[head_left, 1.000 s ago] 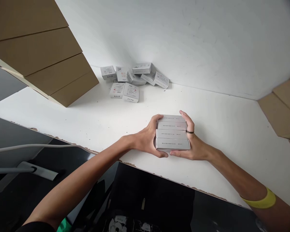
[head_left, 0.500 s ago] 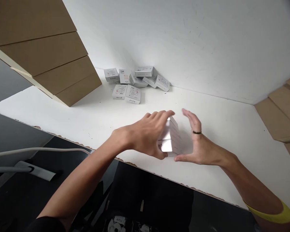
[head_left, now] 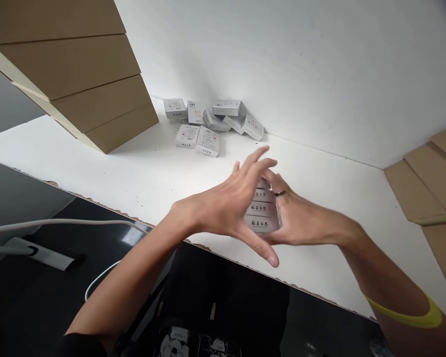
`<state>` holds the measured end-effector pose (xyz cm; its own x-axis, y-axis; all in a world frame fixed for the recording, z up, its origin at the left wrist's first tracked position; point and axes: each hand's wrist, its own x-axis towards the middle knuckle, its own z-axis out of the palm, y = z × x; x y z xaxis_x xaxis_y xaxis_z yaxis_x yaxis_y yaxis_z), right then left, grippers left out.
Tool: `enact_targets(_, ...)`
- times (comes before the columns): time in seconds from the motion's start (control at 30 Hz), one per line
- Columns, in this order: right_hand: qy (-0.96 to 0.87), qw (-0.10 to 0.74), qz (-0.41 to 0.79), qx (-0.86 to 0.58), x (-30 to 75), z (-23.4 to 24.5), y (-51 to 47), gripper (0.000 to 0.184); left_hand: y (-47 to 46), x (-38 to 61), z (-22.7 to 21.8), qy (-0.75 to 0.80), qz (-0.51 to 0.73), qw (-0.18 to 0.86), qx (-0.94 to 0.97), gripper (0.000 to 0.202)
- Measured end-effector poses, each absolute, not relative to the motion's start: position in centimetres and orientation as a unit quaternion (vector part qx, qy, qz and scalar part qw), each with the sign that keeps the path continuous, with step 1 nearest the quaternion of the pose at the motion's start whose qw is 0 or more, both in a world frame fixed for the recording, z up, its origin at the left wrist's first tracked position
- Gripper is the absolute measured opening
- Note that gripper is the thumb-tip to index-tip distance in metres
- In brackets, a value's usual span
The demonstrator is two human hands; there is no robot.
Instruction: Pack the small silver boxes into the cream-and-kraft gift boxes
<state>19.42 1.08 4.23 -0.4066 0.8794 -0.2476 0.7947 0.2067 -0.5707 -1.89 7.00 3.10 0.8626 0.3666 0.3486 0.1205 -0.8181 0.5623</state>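
Observation:
A stack of several small silver boxes (head_left: pixel 262 210) stands on the white table (head_left: pixel 134 168) near its front edge, its printed ends facing me. My left hand (head_left: pixel 223 208) is against the stack's left side, fingers stretched and spread, thumb pointing down in front. My right hand (head_left: pixel 308 223), with a dark ring, presses against the right side, its fingers curled round the back of the stack. A yellow band (head_left: pixel 412 315) is on my right wrist. Much of the stack is hidden by my hands.
Several loose silver boxes (head_left: pixel 208 124) lie in a heap at the back by the white wall. Flat brown cardboard is stacked at the far left (head_left: pixel 78 74) and at the right (head_left: pixel 431 178). A grey cable (head_left: pixel 59 225) runs below the table's worn front edge.
The stack was turned from lying with long sides towards me to showing its printed ends. My left hand let go, swung over it and spread its fingers; my right hand closed in again.

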Motion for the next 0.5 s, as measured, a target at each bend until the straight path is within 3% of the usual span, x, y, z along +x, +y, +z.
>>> enact_targets(0.17,-0.838,-0.075,0.224,-0.492,16.0,6.5,3.1,0.106,3.0,-5.9,0.8,0.112,0.431,0.271,0.853,0.125)
enact_targets(0.23,-0.845,-0.098,0.194,-0.488,15.3,6.7,4.1,0.103,0.9,-7.0,-0.8,0.125,0.474,0.305,0.816,0.116)
enact_targets(0.37,-0.791,-0.177,0.243,-0.533,18.0,7.9,7.8,0.114,-2.2,-8.4,-3.5,0.160,0.495,0.396,0.757,0.080)
enact_targets(0.43,-0.728,-0.239,0.314,-0.560,21.2,8.6,10.4,0.098,-3.1,-8.9,-4.4,0.165,0.487,0.429,0.742,0.071)
enact_targets(0.5,-0.699,-0.267,0.286,-0.598,24.7,8.3,12.8,0.080,-3.6,-9.3,-5.1,0.171,0.479,0.458,0.729,0.070)
